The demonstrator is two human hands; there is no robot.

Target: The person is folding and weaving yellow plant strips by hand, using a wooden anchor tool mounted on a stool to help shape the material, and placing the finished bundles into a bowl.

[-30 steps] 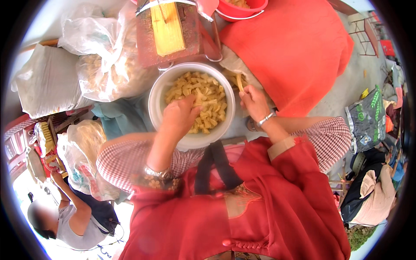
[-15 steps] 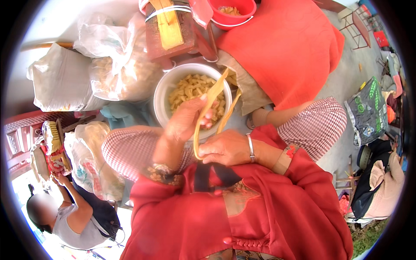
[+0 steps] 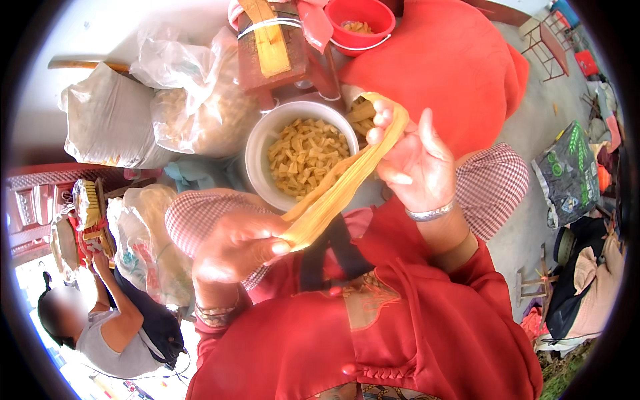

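A long, flat yellow strip [image 3: 333, 199] with lengthwise grain, like a dried leaf, is stretched slantwise above my lap. Its lower left end is pinched between the thumb and fingers of my left hand [image 3: 239, 247]. My right hand [image 3: 421, 167] is turned palm up, with bent fingers at the strip's upper part and the thumb raised away from it. Over those fingers the strip bends, and its far end hangs behind them. Beneath and beyond the strip stands a white basin [image 3: 257, 163] holding many short, chunky yellow pieces [image 3: 300, 150].
Behind the basin is a wooden stool [image 3: 260, 77] with a yellow strip [image 3: 270, 50] tied on top. A red bucket [image 3: 357, 43] and a red cloth [image 3: 443, 80] are beside it. Filled bags [image 3: 110, 120] stand left; a person [image 3: 117, 327] sits at lower left.
My hands have moved apart, my left toward me and my right up and rightward, turning palm up. The looped strip is now spread out flat between them.
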